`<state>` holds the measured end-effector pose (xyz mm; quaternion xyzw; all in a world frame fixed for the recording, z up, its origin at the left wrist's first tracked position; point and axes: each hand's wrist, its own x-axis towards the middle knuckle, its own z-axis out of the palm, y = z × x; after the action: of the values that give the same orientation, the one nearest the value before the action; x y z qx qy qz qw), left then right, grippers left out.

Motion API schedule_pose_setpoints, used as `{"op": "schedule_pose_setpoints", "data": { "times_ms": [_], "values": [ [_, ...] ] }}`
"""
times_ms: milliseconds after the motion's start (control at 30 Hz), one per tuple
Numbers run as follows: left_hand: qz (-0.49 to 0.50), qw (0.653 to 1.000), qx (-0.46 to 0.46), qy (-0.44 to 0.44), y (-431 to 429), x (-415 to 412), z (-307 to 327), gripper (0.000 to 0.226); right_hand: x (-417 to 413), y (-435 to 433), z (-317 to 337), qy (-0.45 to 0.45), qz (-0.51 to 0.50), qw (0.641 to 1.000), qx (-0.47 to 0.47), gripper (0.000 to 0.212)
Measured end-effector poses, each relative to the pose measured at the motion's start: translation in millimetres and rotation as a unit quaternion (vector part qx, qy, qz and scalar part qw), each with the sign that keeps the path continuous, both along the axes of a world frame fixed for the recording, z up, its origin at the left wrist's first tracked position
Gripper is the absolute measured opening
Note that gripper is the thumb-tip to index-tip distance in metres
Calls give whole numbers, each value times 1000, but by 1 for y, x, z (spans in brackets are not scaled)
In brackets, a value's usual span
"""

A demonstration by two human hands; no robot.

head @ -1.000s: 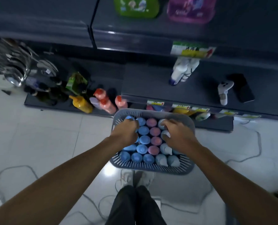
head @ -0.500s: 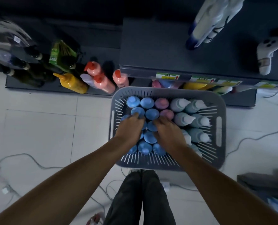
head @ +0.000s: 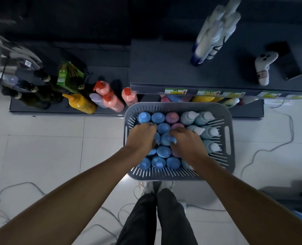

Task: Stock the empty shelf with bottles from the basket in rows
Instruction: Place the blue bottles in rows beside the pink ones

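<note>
Grey slotted plastic basket (head: pixel 178 175) on glossy tiled floor (head: pixel 40 156), near shelf edge. Packed with upright round-capped bottles (head: pixel 160 117): blue left, pink middle, pale teal right. Right grip (head: pixel 189 142) curled round blue bottle (head: pixel 166 139) mid-basket. Left grip (head: pixel 141 138) curled among blue caps, cannot tell if holding. Dark flat shelf (head: pixel 164 68) on far side.

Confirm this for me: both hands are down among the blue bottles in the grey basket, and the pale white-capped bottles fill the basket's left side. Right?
Not quite. The head view shows the left hand and right hand among the blue bottles in the grey basket, but the pale white-capped bottles fill its right side, not its left.
</note>
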<state>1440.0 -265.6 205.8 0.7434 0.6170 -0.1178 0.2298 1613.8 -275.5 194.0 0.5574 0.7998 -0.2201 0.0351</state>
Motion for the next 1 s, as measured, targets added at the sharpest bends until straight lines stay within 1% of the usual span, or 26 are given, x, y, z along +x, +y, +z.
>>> {"op": "schedule_pose_setpoints", "data": {
  "times_ms": [133, 167, 267, 300, 400, 433, 533, 667, 767, 833, 1000],
  "values": [
    [-21, 1000, -11, 7, 11, 1, 44, 26, 8, 7, 45, 11, -23, 999, 31, 26],
    [-21, 1000, -12, 0, 14, 2, 57, 25, 10, 8, 61, 22, -32, 998, 47, 25],
    [-43, 999, 17, 18, 24, 9, 102, 20, 14, 11, 111, 74, -41, 992, 98, 12],
    [-52, 998, 28, 27, 26, 11, 117, 23, 16, 13, 128, 74, -45, 991, 99, 12],
    [-79, 994, 62, 34, 31, 19, 164, 28, 27, 17, 171, 23, -54, 996, 75, 16],
    [-85, 993, 74, 32, 33, 21, 179, 28, 32, 17, 184, 23, -58, 995, 79, 17],
    [-102, 990, 98, 8, 40, 27, 224, 28, 41, 19, 224, 42, -79, 990, 113, 13],
    [-121, 984, 126, -26, 51, 36, 278, 26, 54, 23, 277, 43, -80, 983, 158, 17],
    [-138, 978, 149, -53, 58, 45, 315, 23, 66, 26, 316, 56, -96, 973, 200, 13],
    [-149, 973, 169, -57, 63, 52, 339, 20, 75, 28, 342, 65, -105, 966, 226, 15],
    [-176, 955, 225, -74, 77, 69, 388, 27, 97, 36, 398, 70, -129, 954, 261, 17]
  ]
}}
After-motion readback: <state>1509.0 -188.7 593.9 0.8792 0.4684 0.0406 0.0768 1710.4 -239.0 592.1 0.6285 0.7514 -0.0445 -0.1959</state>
